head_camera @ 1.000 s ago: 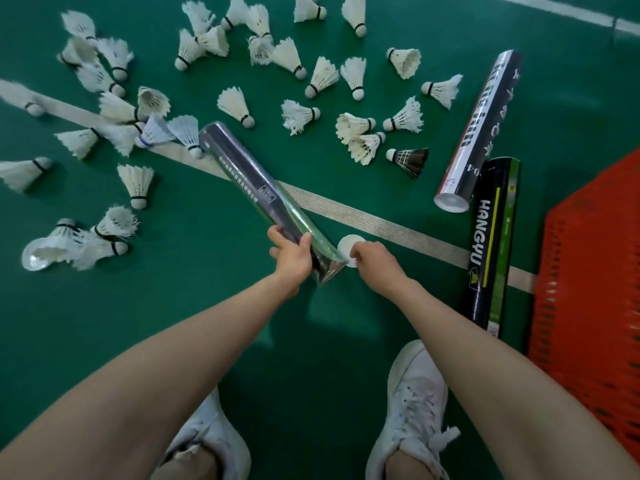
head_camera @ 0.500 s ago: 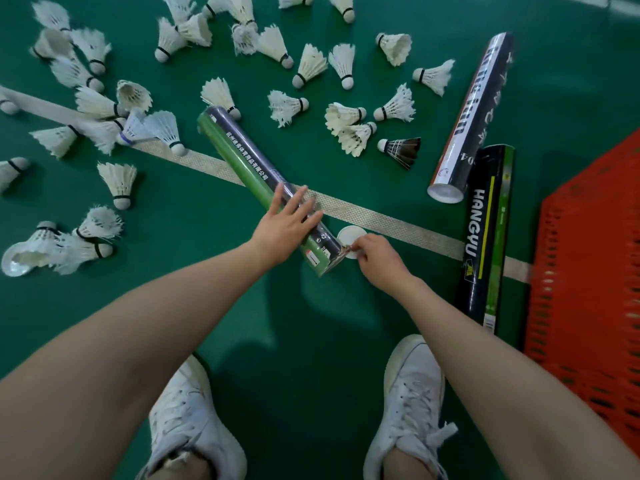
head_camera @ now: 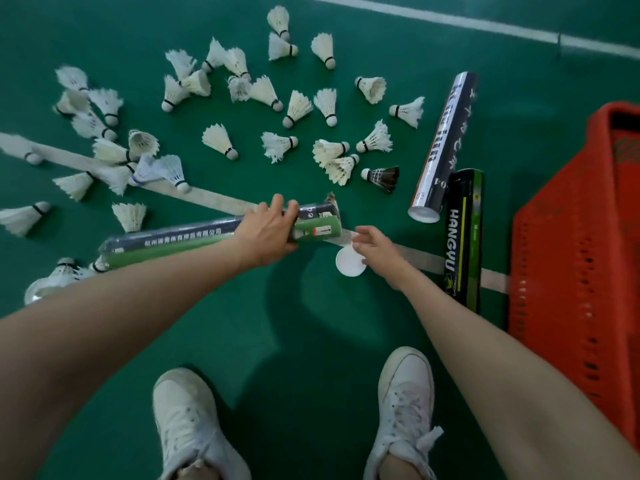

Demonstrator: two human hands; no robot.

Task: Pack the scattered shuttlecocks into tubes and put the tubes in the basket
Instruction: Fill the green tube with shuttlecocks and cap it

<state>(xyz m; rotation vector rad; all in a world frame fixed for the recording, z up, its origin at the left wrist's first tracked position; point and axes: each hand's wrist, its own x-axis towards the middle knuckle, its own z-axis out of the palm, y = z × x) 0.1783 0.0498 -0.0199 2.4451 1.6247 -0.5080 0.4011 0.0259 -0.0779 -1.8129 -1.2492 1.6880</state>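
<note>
Green-and-black shuttlecock tube (head_camera: 180, 239): long axis left–right, mouth rightward; left hand (head_camera: 266, 233) curled round it near mouth. White cap (head_camera: 349, 266): pinched at rim by right hand (head_camera: 379, 252), just right of mouth

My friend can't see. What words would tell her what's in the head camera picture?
A person's left hand grips a green tube near one end while the right hand pinches a white cap beside it. Many shuttlecocks lie scattered on the floor, with two more tubes and a red basket to the right.
</note>
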